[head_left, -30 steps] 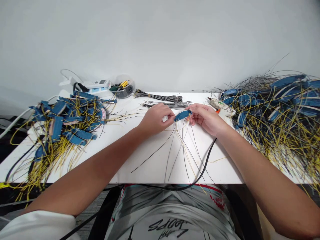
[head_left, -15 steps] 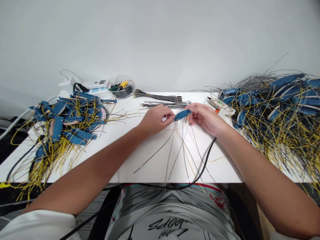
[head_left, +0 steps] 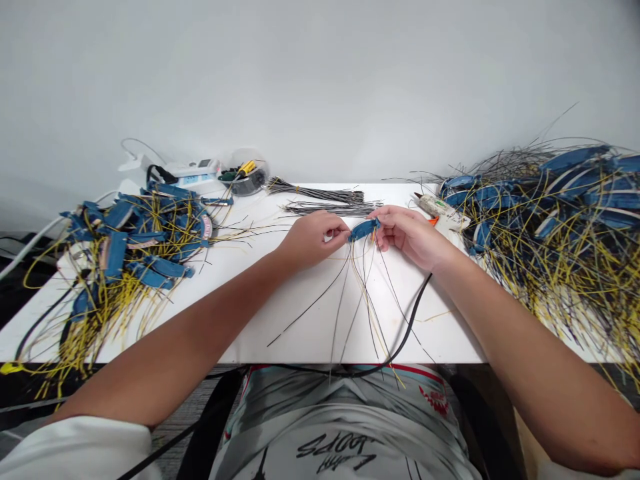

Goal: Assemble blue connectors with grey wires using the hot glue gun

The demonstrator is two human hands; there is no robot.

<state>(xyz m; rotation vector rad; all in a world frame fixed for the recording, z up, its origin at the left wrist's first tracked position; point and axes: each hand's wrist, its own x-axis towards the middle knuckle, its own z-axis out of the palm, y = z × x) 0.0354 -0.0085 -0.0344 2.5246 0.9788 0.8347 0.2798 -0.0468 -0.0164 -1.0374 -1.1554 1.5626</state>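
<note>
Flanking the counter, piles of wired blue connectors are kept at both ends, leaving its middle free for handling. Over that middle, one connector is pinched firmly between the left grip and right grip, held up so that its wires hang clear.

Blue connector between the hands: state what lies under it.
Thin black and yellow wires fan out below the blue connector across the white table. The left hand and right hand cover its ends, so how the wires attach there cannot be seen.
</note>
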